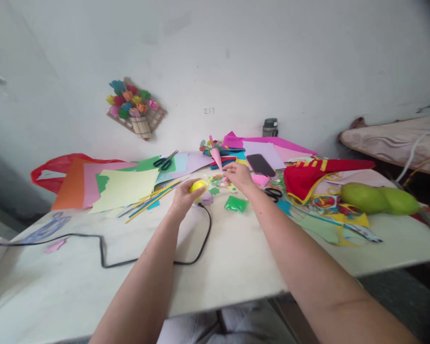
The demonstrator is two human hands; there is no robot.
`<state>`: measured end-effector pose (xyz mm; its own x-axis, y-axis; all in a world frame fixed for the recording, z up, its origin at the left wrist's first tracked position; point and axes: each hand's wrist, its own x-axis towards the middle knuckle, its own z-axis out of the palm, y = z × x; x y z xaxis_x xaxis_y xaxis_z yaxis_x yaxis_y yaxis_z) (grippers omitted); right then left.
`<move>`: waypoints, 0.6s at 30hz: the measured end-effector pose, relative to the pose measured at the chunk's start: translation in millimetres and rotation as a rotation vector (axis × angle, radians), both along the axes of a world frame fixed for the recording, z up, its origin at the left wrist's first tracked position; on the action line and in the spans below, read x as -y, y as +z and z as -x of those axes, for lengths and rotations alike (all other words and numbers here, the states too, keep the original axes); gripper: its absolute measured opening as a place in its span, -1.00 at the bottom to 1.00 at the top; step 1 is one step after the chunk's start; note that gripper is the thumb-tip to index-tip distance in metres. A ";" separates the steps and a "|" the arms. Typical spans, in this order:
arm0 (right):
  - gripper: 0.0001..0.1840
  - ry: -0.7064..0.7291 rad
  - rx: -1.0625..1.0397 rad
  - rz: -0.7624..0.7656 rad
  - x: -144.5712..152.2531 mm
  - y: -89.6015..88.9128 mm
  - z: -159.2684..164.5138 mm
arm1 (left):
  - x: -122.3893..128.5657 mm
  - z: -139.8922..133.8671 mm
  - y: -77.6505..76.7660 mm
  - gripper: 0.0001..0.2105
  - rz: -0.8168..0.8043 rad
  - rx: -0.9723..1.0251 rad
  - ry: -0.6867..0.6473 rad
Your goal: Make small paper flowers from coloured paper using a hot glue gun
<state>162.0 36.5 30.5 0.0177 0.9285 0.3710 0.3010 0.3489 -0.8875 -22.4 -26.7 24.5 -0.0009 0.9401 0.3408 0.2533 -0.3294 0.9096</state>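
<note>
My left hand (183, 197) is closed around a small, shiny yellow packet (198, 190) above the table. To the right, my right hand (238, 175) has its thumb and fingers pressed together near the tip of a pink paper cone (217, 156); whatever they pinch is too small to make out. Small colourful paper cut-outs (218, 181) lie between the hands. Below them are a green packet (236, 204) and a purple paper piece (207, 198). A pink packet (260, 180) sits beside my right wrist.
A black cord (120, 264) crosses the table and ends near my left hand. Coloured sheets (125, 188), thin sticks (148, 205) and scissors (166, 162) lie left. On the right are a phone (260, 165), more scissors (273, 193), red cloth (303, 179) and green fruit (378, 198).
</note>
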 end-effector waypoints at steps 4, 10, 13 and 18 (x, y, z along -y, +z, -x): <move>-0.89 0.209 -0.268 0.131 6.1 4.8 1.3 | -4.9 2.1 -4.8 -0.56 -0.049 -0.037 0.003; -0.90 0.377 -0.283 0.165 11.1 6.4 1.4 | -13.3 3.0 -10.7 -0.60 -0.192 -0.169 0.053; -0.89 0.396 -0.277 0.168 12.0 8.1 -1.0 | -14.2 0.9 -11.0 -0.57 -0.169 -0.177 0.055; -0.80 0.420 -0.162 0.130 18.2 16.0 -4.2 | -12.9 -2.4 -9.8 -0.57 -0.143 -0.151 0.063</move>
